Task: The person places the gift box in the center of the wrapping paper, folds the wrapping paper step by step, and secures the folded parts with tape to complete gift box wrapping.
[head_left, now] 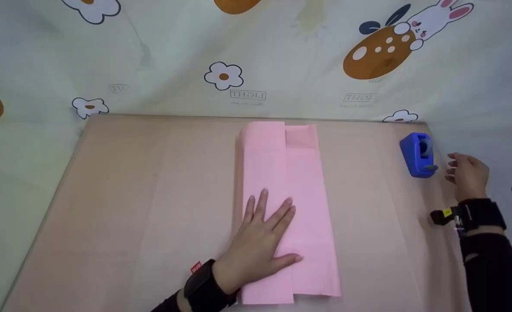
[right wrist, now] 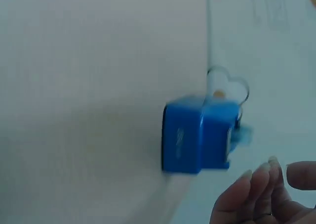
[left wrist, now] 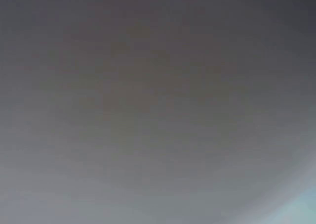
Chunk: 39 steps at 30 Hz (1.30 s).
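A folded pink paper [head_left: 264, 156] lies lengthwise on the table, its left part lapped over the right part along a straight edge. My left hand [head_left: 256, 251] rests on the lower half of it, palm down with fingers spread. At the table's right side stands a blue tape dispenser [head_left: 414, 158], also seen from its end in the right wrist view. Just right of it is my right hand [head_left: 472, 173], fingers loosely bent and apart from the dispenser. In the right wrist view a gap shows between the thumb and the fingers [right wrist: 242, 194]. The left wrist view is a grey blur.
The table [head_left: 108, 195] has a pale brown covering with faint creases. Behind it and along both sides hangs a light cloth [head_left: 164, 56] printed with flowers and a rabbit. A black wrist camera [head_left: 442, 216] sits on the right wrist.
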Each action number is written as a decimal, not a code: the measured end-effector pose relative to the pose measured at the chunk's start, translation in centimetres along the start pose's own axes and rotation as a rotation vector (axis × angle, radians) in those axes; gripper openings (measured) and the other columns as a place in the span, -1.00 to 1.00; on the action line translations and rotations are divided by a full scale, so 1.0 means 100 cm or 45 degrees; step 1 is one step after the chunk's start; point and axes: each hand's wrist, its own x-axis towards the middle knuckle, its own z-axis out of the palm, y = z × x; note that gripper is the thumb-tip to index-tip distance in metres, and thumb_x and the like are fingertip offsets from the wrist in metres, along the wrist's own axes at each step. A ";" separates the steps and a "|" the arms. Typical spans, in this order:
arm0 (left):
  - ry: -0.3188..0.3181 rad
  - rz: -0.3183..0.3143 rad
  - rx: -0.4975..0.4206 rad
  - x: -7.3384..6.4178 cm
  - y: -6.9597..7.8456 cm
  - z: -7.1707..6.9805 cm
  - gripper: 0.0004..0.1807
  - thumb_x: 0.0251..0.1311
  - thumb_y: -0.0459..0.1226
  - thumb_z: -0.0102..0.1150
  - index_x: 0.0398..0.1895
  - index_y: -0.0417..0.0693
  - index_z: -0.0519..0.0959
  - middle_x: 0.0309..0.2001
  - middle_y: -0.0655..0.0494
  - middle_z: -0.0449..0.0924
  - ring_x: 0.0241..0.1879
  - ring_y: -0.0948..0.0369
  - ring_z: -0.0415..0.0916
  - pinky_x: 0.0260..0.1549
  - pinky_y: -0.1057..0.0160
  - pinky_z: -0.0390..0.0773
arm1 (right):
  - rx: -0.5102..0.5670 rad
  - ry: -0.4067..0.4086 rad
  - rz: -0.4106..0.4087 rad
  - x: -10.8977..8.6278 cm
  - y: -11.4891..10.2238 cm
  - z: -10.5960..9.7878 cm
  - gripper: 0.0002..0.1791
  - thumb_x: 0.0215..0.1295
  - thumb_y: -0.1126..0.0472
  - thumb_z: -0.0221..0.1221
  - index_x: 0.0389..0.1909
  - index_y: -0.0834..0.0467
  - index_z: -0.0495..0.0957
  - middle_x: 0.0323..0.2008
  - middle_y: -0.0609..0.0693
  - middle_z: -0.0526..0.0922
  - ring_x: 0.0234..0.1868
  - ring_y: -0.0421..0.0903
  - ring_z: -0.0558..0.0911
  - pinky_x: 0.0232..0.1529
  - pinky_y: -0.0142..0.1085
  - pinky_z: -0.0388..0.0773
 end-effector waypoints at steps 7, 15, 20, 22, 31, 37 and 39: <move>-0.042 -0.019 -0.018 0.000 0.000 -0.002 -0.01 0.27 0.40 -0.07 0.58 -0.03 0.17 0.61 0.13 0.06 0.58 -0.35 -0.21 0.51 -0.37 -0.14 | -0.094 -0.134 0.103 0.031 0.000 -0.011 -0.61 0.42 -0.24 0.10 -0.39 -0.07 0.70 -0.60 -0.18 0.42 -0.60 -0.23 0.37 -0.57 -0.35 0.41; -0.021 -0.002 0.014 0.000 0.001 0.000 0.00 0.27 0.42 -0.08 0.58 -0.04 0.18 0.61 0.11 0.07 0.57 -0.36 -0.17 0.50 -0.38 -0.09 | -0.124 -0.232 0.298 0.040 -0.015 -0.001 -0.42 0.30 -0.42 0.09 -0.51 -0.03 0.69 -0.78 -0.20 0.28 -0.74 -0.21 0.24 -0.65 -0.27 0.24; -0.018 0.001 0.026 0.000 0.001 0.000 0.00 0.27 0.41 -0.08 0.58 -0.04 0.17 0.61 0.11 0.07 0.57 -0.36 -0.17 0.49 -0.38 -0.08 | -0.117 -0.255 0.397 0.046 -0.021 0.004 -0.45 0.30 -0.39 0.14 -0.55 -0.01 0.67 -0.78 -0.21 0.31 -0.73 -0.22 0.23 -0.63 -0.28 0.23; -0.018 0.000 0.033 0.000 0.001 -0.001 0.00 0.27 0.42 -0.09 0.58 -0.04 0.17 0.61 0.11 0.07 0.58 -0.35 -0.16 0.49 -0.38 -0.08 | -0.152 -0.251 0.417 0.047 -0.023 0.006 -0.44 0.29 -0.39 0.15 -0.58 -0.01 0.67 -0.77 -0.21 0.33 -0.73 -0.22 0.24 -0.62 -0.28 0.24; -0.026 0.002 0.042 0.000 0.001 -0.001 0.00 0.27 0.42 -0.09 0.58 -0.04 0.17 0.61 0.10 0.06 0.58 -0.36 -0.18 0.49 -0.38 -0.07 | -0.102 -0.410 0.380 0.045 -0.027 0.001 -0.58 0.36 -0.21 0.20 -0.48 -0.01 0.76 -0.72 -0.20 0.42 -0.75 -0.18 0.19 -0.68 -0.26 0.09; 0.006 0.016 0.047 -0.001 0.000 0.001 0.00 0.27 0.41 -0.08 0.57 -0.04 0.18 0.61 0.10 0.08 0.57 -0.36 -0.16 0.48 -0.38 -0.04 | 0.026 -0.482 0.403 0.041 -0.028 -0.002 -0.72 0.44 0.00 0.19 -0.39 0.04 0.74 -0.64 -0.17 0.47 -0.71 -0.19 0.27 -0.66 -0.29 0.17; 0.013 0.016 0.052 -0.001 0.000 0.001 0.00 0.27 0.41 -0.08 0.57 -0.04 0.18 0.61 0.10 0.09 0.57 -0.36 -0.15 0.48 -0.39 -0.04 | 0.065 -0.470 0.413 0.039 -0.026 -0.002 -0.74 0.44 0.02 0.20 -0.38 0.04 0.74 -0.62 -0.16 0.50 -0.67 -0.21 0.34 -0.63 -0.34 0.29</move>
